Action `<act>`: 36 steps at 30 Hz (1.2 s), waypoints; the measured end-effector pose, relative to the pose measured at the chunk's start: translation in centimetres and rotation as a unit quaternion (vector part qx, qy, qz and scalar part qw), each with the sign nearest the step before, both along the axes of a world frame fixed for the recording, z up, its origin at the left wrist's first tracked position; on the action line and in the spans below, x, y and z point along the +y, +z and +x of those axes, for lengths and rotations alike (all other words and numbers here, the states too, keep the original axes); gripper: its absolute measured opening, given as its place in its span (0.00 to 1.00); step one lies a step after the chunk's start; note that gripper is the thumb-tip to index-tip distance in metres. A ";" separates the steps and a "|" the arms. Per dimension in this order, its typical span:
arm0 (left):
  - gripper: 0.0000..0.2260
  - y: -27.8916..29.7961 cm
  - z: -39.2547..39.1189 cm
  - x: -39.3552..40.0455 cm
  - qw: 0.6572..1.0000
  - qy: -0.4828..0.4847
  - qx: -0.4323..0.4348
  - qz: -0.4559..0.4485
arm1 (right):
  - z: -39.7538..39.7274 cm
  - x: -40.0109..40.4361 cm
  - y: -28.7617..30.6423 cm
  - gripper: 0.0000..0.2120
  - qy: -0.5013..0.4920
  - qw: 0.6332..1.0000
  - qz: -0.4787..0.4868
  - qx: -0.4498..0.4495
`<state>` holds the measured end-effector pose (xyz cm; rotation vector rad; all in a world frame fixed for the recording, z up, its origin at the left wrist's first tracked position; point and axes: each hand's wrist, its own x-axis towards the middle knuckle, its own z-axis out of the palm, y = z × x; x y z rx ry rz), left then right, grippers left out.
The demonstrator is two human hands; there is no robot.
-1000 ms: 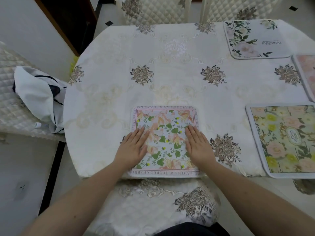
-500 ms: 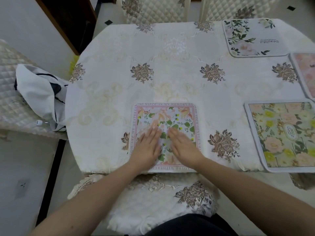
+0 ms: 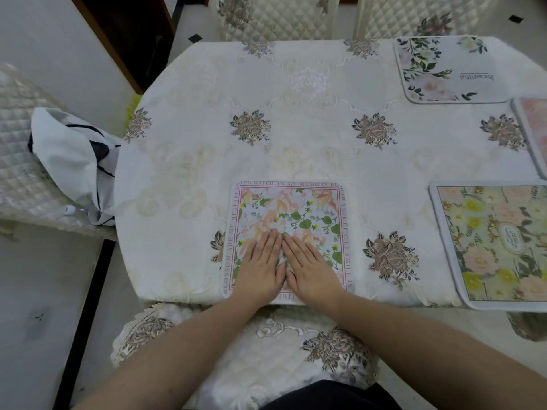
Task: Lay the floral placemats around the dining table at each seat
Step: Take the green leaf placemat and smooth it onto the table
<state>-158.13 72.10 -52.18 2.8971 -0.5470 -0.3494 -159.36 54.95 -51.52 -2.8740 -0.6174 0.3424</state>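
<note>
A pink-bordered floral placemat (image 3: 288, 211) lies flat at the near edge of the dining table (image 3: 296, 137). My left hand (image 3: 260, 266) and my right hand (image 3: 310, 269) press flat on its near half, side by side, fingers straight and almost touching. A yellow-green floral placemat (image 3: 491, 244) lies at the near right. A white placemat with green leaves (image 3: 444, 69) sits at the far right. Part of a pink placemat (image 3: 534, 128) shows at the right edge.
A cream embroidered cloth covers the table. A quilted chair seat (image 3: 245, 356) stands right below my arms. Two quilted chair backs (image 3: 275, 16) line the far side. On a chair at the left lies a white bag (image 3: 71, 161). A wall runs along the left.
My hands have slid from the placemat's left and right sides inward to its middle, where they now lie side by side. The placemat has stayed in place.
</note>
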 end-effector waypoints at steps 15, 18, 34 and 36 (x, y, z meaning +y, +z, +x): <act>0.30 0.8 1.3 7.7 0.982 -0.183 0.018 0.047 | -0.8 -6.5 0.4 0.30 0.076 0.996 -0.021 0.035; 0.29 1.2 1.5 8.9 0.980 -0.182 0.036 0.066 | -1.3 -7.7 0.7 0.27 0.051 0.998 -0.026 0.036; 0.45 8.1 1.8 9.6 0.998 -0.021 0.054 -0.018 | -5.0 -8.1 8.1 0.27 -0.286 0.949 0.091 0.098; 0.37 9.5 1.5 6.6 0.997 -0.037 0.060 -0.014 | -5.7 -7.1 9.1 0.28 -0.302 0.944 0.088 0.096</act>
